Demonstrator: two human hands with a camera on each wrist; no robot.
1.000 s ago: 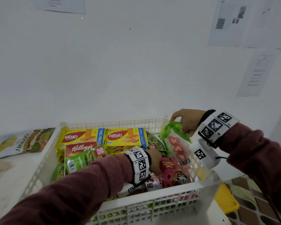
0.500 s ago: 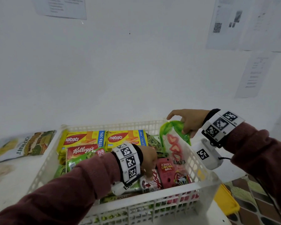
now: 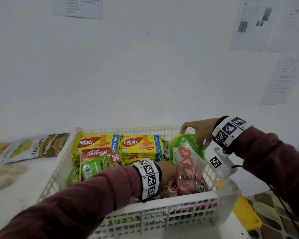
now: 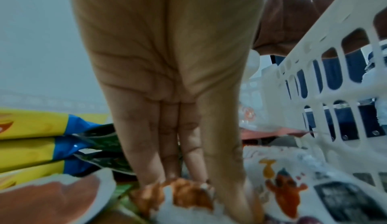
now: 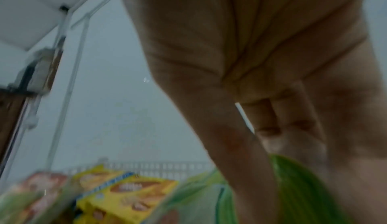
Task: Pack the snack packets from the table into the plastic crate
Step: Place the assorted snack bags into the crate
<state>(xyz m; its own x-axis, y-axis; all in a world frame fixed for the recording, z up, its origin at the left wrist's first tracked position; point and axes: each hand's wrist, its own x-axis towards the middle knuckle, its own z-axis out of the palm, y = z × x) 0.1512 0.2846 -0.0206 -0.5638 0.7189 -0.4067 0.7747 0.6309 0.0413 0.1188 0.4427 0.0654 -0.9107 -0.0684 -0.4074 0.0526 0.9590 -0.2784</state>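
A white plastic crate (image 3: 162, 200) holds several snack packets. At its right side a clear packet with a green top and red heart shapes (image 3: 185, 156) stands upright. My right hand (image 3: 195, 133) pinches its green top (image 5: 293, 186) with thumb and fingers. My left hand (image 3: 167, 173) reaches down inside the crate beside that packet. Its straight fingers (image 4: 167, 144) press on a white and orange packet (image 4: 188, 194) near the crate's right wall (image 4: 335, 95). In the head view the left fingertips are hidden among the packets.
Two yellow Nabati wafer stacks (image 3: 97, 144) (image 3: 140, 144) line the crate's back. In front of them lie a red Kellogg's pack (image 3: 97, 153) and a green packet (image 3: 100, 164). A jackfruit packet (image 3: 33, 149) lies on the table to the left. A yellow object (image 3: 247, 214) sits low right.
My left hand drew back a little, then pushed in again beside the heart packet. The right hand kept its pinch on the green top and barely moved.
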